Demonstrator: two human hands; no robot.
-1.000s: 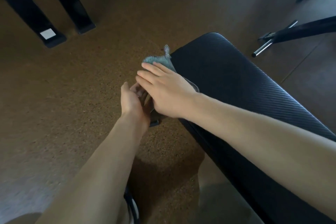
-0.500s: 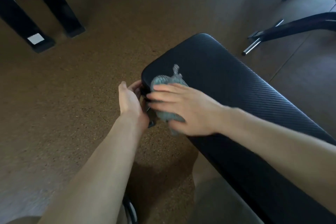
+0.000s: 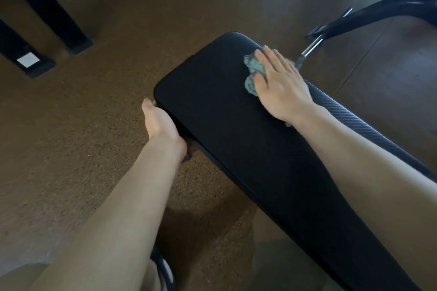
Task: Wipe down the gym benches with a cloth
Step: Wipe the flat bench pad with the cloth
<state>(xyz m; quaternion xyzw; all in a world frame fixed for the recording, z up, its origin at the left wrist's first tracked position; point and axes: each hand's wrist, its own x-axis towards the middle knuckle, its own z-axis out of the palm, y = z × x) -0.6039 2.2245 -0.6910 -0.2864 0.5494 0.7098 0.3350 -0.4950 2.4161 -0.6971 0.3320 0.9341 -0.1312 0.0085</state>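
Observation:
A black padded gym bench runs from the middle of the view down to the lower right. My right hand lies flat with straight fingers on the bench's far right edge, pressing a crumpled teal cloth against the pad. Part of the cloth shows to the left of the fingers. My left hand holds the bench's near left edge, thumb on the side, fingers hidden under the pad.
Brown speckled rubber floor surrounds the bench. Black frame legs of another machine stand at the upper left. A curved black frame with a chrome bar lies at the upper right. My shoe shows at the bottom.
My right hand has swept the cloth from the bench's near left corner across the pad to its far right edge. My left hand has stayed on the left edge.

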